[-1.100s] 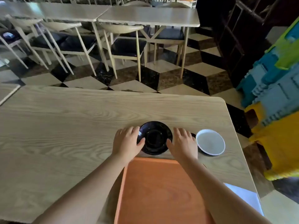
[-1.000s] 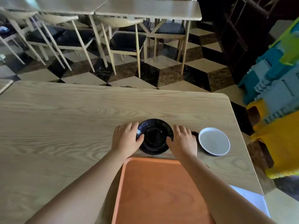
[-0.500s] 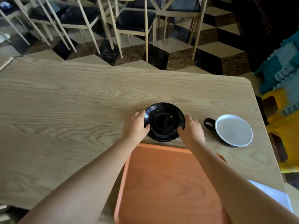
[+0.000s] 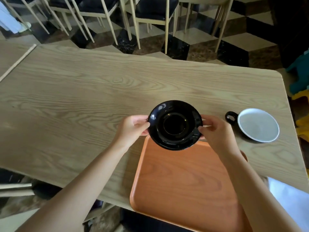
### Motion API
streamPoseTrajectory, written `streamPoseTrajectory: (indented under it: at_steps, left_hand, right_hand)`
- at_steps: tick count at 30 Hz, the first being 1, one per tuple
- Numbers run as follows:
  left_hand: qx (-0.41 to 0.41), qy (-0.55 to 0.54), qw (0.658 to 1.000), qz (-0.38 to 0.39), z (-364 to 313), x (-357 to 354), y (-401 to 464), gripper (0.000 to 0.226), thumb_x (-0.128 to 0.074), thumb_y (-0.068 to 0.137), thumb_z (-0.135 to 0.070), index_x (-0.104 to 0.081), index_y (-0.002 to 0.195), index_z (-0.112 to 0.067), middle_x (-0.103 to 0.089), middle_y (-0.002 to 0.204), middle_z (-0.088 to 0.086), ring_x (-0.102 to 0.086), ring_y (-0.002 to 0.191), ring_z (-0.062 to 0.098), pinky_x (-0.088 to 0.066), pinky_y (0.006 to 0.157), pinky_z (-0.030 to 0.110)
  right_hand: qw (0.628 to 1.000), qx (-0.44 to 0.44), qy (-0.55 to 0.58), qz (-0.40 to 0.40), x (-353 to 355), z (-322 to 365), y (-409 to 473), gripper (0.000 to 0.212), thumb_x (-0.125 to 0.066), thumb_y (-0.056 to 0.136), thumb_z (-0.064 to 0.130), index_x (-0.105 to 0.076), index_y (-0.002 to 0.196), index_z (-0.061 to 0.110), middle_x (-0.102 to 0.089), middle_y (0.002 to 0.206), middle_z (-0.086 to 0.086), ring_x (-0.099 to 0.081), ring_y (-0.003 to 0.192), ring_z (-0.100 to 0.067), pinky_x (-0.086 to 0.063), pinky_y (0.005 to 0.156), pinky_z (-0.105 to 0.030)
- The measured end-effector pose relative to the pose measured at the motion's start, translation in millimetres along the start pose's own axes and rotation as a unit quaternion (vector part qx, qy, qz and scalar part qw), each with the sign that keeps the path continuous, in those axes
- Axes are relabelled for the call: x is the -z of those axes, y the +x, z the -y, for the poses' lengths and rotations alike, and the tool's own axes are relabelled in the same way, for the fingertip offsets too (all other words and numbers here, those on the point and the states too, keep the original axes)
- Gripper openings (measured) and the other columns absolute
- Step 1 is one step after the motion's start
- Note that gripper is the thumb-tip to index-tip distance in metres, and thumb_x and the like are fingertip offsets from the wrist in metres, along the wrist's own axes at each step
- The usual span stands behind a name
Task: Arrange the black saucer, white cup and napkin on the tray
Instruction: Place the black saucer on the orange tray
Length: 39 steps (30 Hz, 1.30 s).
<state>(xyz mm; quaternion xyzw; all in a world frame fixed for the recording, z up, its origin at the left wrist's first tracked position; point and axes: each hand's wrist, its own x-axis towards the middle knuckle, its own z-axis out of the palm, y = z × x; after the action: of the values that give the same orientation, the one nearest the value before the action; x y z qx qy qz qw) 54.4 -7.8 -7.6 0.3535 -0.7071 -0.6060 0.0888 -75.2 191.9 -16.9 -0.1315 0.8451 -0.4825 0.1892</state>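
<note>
Working from the table [image 4: 100, 91] down: the tray [image 4: 184, 178] at its near edge lies bare, the saucer [image 4: 174, 125] is pinched at opposite rim points by the left hand [image 4: 132, 129] and right hand [image 4: 217, 133] over the tray's far edge, and should be lowered level onto the tray, leaving room for the cup [image 4: 257, 125] near the table's right edge and the napkin [image 4: 291, 201] at its near right corner.

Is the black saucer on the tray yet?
Not yet. The black saucer is held at its rim by both hands, over the tray's far edge; the tray is bare.
</note>
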Motion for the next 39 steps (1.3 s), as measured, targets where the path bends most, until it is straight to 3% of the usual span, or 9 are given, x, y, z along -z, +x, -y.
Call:
streamPoseTrajectory:
  at_steps: [5,10,17,21,23,27,32,37,39]
  left_hand:
    - [0.017,0.003,1.000,0.017,18.7,13.9,-42.5,0.029,-0.058,0.085,0.007,-0.065,0.103,-0.013,-0.067,0.082,-0.002,-0.065,0.060,0.002,-0.055,0.057,0.016]
    - [0.044,0.034,0.998,-0.003,42.8,18.5,-62.5,0.029,-0.062,0.082,0.001,-0.069,0.102,-0.019,-0.069,0.080,-0.008,-0.067,0.065,0.012,-0.057,0.063,0.022]
    - [0.054,0.104,0.993,-0.016,54.9,19.4,-64.4,0.031,-0.065,0.080,-0.001,-0.067,0.109,-0.013,-0.066,0.077,0.001,-0.062,0.052,0.007,-0.057,0.056,0.020]
    - [0.049,0.144,0.988,-0.007,55.3,17.7,-59.3,0.031,-0.065,0.079,-0.001,-0.066,0.109,-0.011,-0.067,0.080,0.000,-0.067,0.056,0.015,-0.055,0.051,0.019]
    - [0.049,0.175,0.983,0.003,53.1,17.7,-56.0,0.030,-0.066,0.079,-0.002,-0.066,0.107,-0.011,-0.067,0.082,0.000,-0.070,0.058,0.017,-0.055,0.052,0.021]
    - [0.065,0.225,0.971,0.038,44.8,18.1,-47.0,0.021,-0.064,0.078,-0.001,-0.065,0.096,-0.011,-0.070,0.077,0.001,-0.070,0.055,0.014,-0.055,0.051,0.022]
    - [0.096,0.236,0.965,0.060,42.9,21.3,-37.0,0.017,-0.064,0.074,-0.001,-0.065,0.088,-0.010,-0.071,0.073,0.004,-0.071,0.059,0.017,-0.052,0.053,0.022]
    - [0.095,0.238,0.964,0.066,42.7,22.1,-40.9,0.018,-0.066,0.077,-0.006,-0.065,0.095,-0.009,-0.070,0.074,0.002,-0.069,0.063,0.016,-0.057,0.064,0.029]
    - [0.070,0.293,0.952,0.055,36.3,19.9,-42.9,0.012,-0.064,0.080,-0.014,-0.066,0.092,-0.012,-0.069,0.076,-0.003,-0.068,0.063,0.013,-0.054,0.066,0.030]
  right_hand:
    - [0.999,-0.026,0.037,0.025,-8.6,-12.4,-50.5,0.038,-0.062,0.077,-0.002,-0.066,0.102,0.026,-0.073,0.087,-0.002,-0.069,0.064,-0.020,-0.056,0.073,-0.043]
    - [0.997,-0.048,0.047,0.035,-19.5,-29.4,-74.8,0.043,-0.059,0.075,-0.007,-0.067,0.103,0.026,-0.073,0.086,0.002,-0.069,0.062,-0.014,-0.054,0.069,-0.033]
    - [0.993,-0.070,0.074,0.055,-30.1,-40.0,-86.3,0.047,-0.053,0.077,-0.011,-0.067,0.099,0.028,-0.073,0.085,0.000,-0.071,0.064,-0.016,-0.059,0.067,-0.039]
    - [0.994,-0.073,0.065,0.052,-29.8,-38.0,-84.1,0.050,-0.053,0.077,-0.009,-0.066,0.092,0.037,-0.073,0.085,-0.002,-0.071,0.064,-0.016,-0.059,0.070,-0.042]
    - [0.994,-0.077,0.058,0.054,-29.7,-37.7,-81.6,0.047,-0.052,0.077,-0.007,-0.067,0.096,0.033,-0.073,0.086,-0.001,-0.070,0.062,-0.015,-0.058,0.072,-0.045]
    - [0.992,-0.088,0.068,0.054,-29.5,-37.3,-79.0,0.051,-0.053,0.076,-0.006,-0.065,0.086,0.042,-0.073,0.085,-0.002,-0.071,0.064,-0.018,-0.059,0.072,-0.046]
    - [0.990,-0.100,0.066,0.072,-27.2,-35.6,-76.8,0.044,-0.053,0.077,-0.005,-0.066,0.097,0.032,-0.073,0.085,-0.002,-0.071,0.067,-0.018,-0.059,0.073,-0.041]
    - [0.990,-0.068,-0.033,0.121,-18.0,-30.7,-72.1,0.036,-0.060,0.078,0.007,-0.062,0.104,0.030,-0.070,0.087,0.002,-0.067,0.077,-0.017,-0.047,0.070,-0.024]
    - [0.986,-0.053,-0.081,0.136,-9.8,-28.3,-69.2,0.033,-0.061,0.080,0.014,-0.061,0.111,0.026,-0.069,0.092,0.002,-0.063,0.084,-0.016,-0.042,0.064,-0.014]
